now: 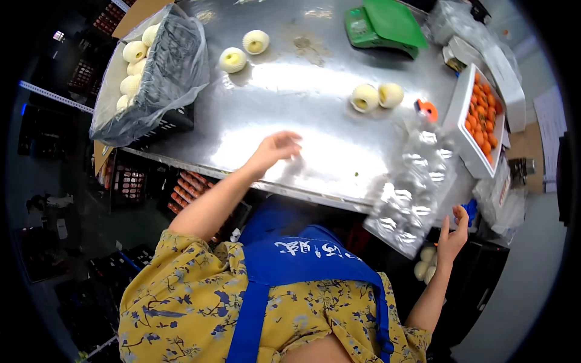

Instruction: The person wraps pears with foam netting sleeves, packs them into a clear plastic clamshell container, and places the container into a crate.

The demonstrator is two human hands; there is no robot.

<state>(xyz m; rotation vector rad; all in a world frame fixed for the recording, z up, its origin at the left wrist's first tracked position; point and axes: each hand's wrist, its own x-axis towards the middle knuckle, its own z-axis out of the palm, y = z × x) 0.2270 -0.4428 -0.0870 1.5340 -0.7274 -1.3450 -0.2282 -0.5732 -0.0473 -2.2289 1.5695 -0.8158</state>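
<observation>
My left hand (pixel 275 152) is over the front part of the metal table (pixel 284 106), its fingers loosely bent, apart and slightly blurred, with nothing in them. Off the table's right front edge, my right hand (pixel 451 237) is raised with thumb and fingers apart, and it holds nothing that I can see. Between the hands lies a clear plastic clamshell tray (pixel 402 221), partly overhanging the edge. Two pale fruits in foam nets, one of them a netted fruit (pixel 365 98), sit side by side behind it. Farther left is another pair, including a netted fruit (pixel 232 60).
A crate (pixel 175 72) lined with plastic holds several netted fruits at left. A green scale (pixel 387 27) stands at the back. At right are a white foam box (pixel 461 115) of small orange fruits, an orange tape roll (pixel 427 111) and plastic bags (pixel 499 202).
</observation>
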